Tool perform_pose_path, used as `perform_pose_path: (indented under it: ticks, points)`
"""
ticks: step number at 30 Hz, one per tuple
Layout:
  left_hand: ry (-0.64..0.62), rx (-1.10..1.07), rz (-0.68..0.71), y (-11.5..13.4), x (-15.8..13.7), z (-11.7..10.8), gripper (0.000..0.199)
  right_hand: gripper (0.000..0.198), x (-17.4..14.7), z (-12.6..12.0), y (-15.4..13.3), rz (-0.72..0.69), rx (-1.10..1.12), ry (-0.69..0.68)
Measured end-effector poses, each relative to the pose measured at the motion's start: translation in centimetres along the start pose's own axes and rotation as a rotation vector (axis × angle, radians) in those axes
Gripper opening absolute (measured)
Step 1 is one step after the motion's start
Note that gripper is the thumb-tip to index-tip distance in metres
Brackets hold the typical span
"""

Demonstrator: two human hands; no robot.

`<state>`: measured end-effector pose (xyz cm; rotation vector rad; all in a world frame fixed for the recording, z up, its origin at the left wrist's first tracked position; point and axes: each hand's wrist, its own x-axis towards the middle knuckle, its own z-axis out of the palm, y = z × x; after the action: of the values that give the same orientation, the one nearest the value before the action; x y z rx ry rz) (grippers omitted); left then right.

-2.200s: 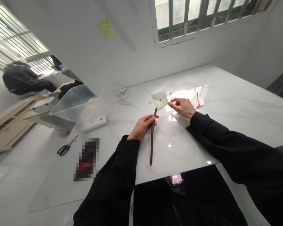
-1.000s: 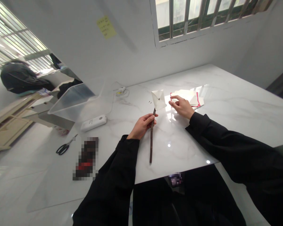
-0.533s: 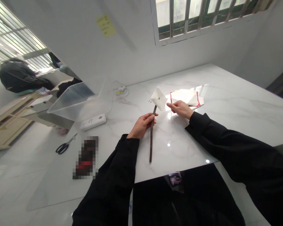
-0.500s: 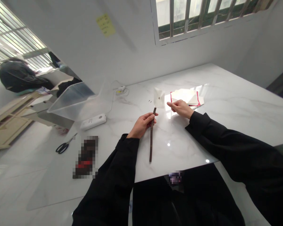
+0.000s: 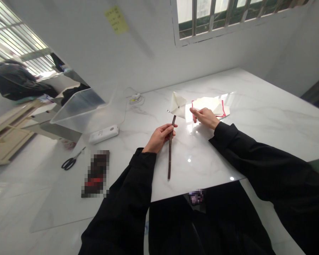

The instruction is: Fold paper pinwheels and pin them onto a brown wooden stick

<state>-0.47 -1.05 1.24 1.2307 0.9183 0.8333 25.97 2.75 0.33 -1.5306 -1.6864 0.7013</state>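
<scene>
My left hand (image 5: 159,137) grips a thin brown stick (image 5: 170,156) near its upper part and holds it above the white marble table (image 5: 255,106). A white paper pinwheel (image 5: 177,105) is pinned to the top of the stick. My right hand (image 5: 205,117) hovers just right of the pinwheel, forefinger stretched toward one of its blades, holding nothing. Behind that hand lies a small stack of white and red paper sheets (image 5: 215,105).
A clear plastic bin (image 5: 79,111) stands at the left, with a white device (image 5: 104,134) in front of it. Black scissors (image 5: 70,162) and a dark blurred object (image 5: 95,179) lie nearer the left edge. A small corded gadget (image 5: 134,97) sits by the wall.
The pinwheel's blades have turned between frames while my right hand flicked at them and drew back a little. My left hand kept hold of the stick.
</scene>
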Motion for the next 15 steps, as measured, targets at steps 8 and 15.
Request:
perform_pose_path:
  ticks: [8, 15]
  points:
    - [-0.017, 0.027, -0.014, 0.0, 0.0, 0.0, 0.038, 0.076, -0.4, 0.1, -0.2, -0.134, 0.087, 0.105]
    - [-0.042, 0.061, -0.018, 0.0, 0.0, 0.0, 0.037, 0.082, -0.3, -0.5, -0.6, -0.099, 0.075, 0.039]
